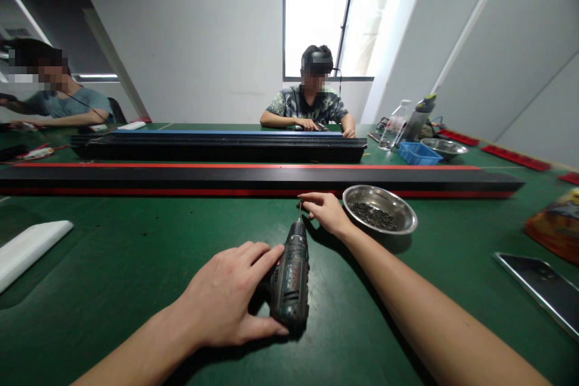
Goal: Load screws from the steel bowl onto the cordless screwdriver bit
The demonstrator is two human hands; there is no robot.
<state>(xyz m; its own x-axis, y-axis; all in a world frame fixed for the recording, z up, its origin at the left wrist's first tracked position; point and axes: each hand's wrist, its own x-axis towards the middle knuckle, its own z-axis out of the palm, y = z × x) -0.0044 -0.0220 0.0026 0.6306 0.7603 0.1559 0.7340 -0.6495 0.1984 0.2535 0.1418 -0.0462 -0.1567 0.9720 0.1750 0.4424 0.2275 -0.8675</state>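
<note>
A black cordless drill (292, 283) lies on the green table, its thin bit pointing away from me. My left hand (235, 289) is wrapped round the drill from the left, thumb at its rear end. At the tip of the bit, my right hand (323, 211) has its fingers drawn together; what they pinch is too small to make out. Just right of that hand stands a metal bowl (404, 217) with many small dark screws (373, 215). Behind both hands runs a long black bar with red edges (253, 178).
Farther back lies a stack of dark bars (226, 148). A blue basket (420, 154), a bottle (394, 126) and another metal bowl (443, 148) stand back right. A phone (543, 286) lies right, a white object (31, 250) left. Two people sit across and at left.
</note>
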